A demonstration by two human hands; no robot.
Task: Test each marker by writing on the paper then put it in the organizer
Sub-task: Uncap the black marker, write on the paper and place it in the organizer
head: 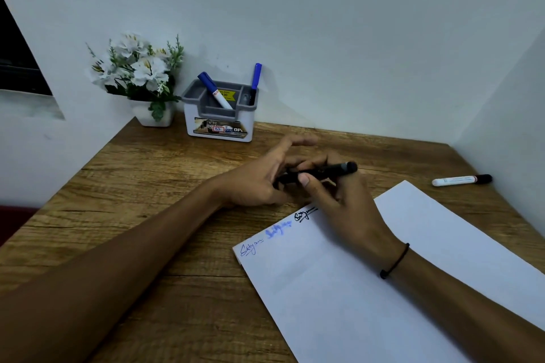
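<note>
A black marker (330, 170) lies level between both hands, just beyond the paper's far corner. My right hand (345, 200) grips its middle with thumb and fingers. My left hand (259, 177) touches its left end, with the outer fingers spread. The white paper (383, 274) carries two blue scribbles and one black scribble along its upper left edge. The grey and white organizer (219, 115) stands by the wall with two blue-capped markers (213, 91) (255, 79) in it. A white marker with a dark red cap (461, 180) lies on the desk to the right.
A white pot of white flowers (138, 76) stands left of the organizer in the corner. The wooden desk (141, 186) is bounded by walls at the back, left and right.
</note>
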